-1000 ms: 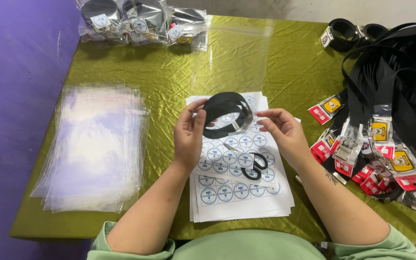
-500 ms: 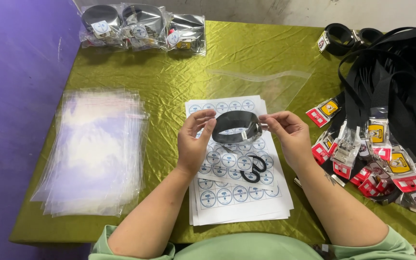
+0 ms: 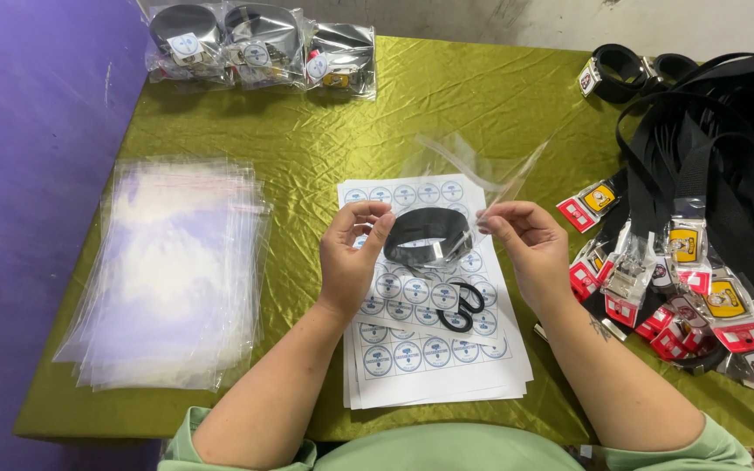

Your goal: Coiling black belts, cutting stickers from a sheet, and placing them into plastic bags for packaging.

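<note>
A rolled black belt (image 3: 427,235) sits inside a clear plastic bag (image 3: 482,170) that I hold up over the table. My left hand (image 3: 351,253) pinches the bag's left side beside the belt. My right hand (image 3: 525,244) pinches the bag's right side, and the open end of the bag sticks up and away. Below my hands lie white sheets of round blue stickers (image 3: 425,331) with black-handled scissors (image 3: 462,305) resting on them.
A stack of empty clear bags (image 3: 172,270) lies at the left of the green-covered table (image 3: 447,96). Bagged belts (image 3: 255,39) sit at the far edge. Loose black belts with tagged buckles (image 3: 700,227) pile up on the right.
The belt has gone down a little and sits deeper in the bag. My hands have dropped slightly, and the bag's open end now stands up behind the belt.
</note>
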